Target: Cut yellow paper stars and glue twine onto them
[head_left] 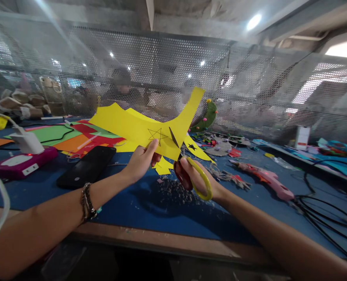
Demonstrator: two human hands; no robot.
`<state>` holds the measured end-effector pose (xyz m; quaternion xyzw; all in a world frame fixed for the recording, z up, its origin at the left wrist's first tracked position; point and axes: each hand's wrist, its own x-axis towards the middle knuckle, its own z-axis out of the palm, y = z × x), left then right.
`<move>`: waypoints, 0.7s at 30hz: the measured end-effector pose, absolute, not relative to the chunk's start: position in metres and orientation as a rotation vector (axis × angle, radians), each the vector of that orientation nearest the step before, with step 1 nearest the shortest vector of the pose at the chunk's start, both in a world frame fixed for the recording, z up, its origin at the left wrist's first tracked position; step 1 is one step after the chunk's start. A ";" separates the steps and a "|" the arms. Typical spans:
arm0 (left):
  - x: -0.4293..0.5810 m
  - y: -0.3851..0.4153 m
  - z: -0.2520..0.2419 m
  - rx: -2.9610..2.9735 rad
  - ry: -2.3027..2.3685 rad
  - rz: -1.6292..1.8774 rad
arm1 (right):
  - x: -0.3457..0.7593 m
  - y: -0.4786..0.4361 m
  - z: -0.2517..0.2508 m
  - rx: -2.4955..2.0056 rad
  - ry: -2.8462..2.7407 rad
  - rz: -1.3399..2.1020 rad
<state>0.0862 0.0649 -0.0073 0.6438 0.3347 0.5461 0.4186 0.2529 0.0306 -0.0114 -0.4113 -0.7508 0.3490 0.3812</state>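
My left hand (142,162) pinches the lower edge of a yellow sheet (132,127) held up above the blue table (138,203). A star outline (158,136) is drawn on the sheet just above my thumb. My right hand (195,177) grips yellow-handled scissors (203,181); the blades (173,137) are cutting into the sheet right beside the star. Yellow offcuts (163,167) lie on the table under the sheet, one with a black star (192,147).
A black phone (87,167) and a pink device (21,163) with a white charger lie at the left. Coloured sheets (70,138) lie behind. A pink glue gun (267,178) and black cables (322,210) are at the right. A mesh screen (161,78) stands behind, people beyond it.
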 end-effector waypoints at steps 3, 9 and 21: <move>0.086 0.066 -0.009 1.602 0.824 1.375 | 0.250 0.028 -0.010 -1.050 -1.895 0.884; 0.082 0.071 -0.006 1.568 0.614 1.305 | 0.253 0.033 -0.003 -1.012 -1.819 0.845; 0.048 0.094 0.026 1.891 0.855 1.559 | 0.281 0.046 0.027 -0.914 -1.612 0.718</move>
